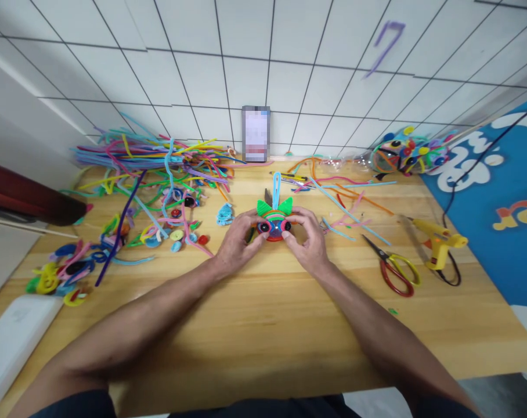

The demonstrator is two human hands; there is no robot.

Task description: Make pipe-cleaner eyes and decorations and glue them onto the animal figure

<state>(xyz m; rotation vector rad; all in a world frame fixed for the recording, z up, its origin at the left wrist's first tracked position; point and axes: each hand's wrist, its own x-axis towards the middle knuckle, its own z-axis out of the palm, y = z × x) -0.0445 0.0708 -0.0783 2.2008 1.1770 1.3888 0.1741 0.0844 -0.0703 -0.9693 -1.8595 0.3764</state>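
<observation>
A small craft figure (275, 216) is held at the middle of the wooden table (263, 331), between the two hands. One side is grasped by the thumb and fingers of the left hand (241, 239), the other by those of the right hand (307, 238); whether its base is rested on the wood cannot be told. Much of the assembly looks done: green ears (285, 207), a pale-blue loop (277, 188) and dark, ringed eyes (288, 227) are already in place (a red edge is glimpsed between the thumbs). What is left can only be judged loosely; since the face looks complete, perhaps only the joins are to be firmed. The glue gun (441, 244) and scissors (396, 273) are left unheld to the right. A light-blue coiled piece (224, 214) is set near the left hand, and pipe cleaners (128, 155) are heaped at the back left.
</observation>
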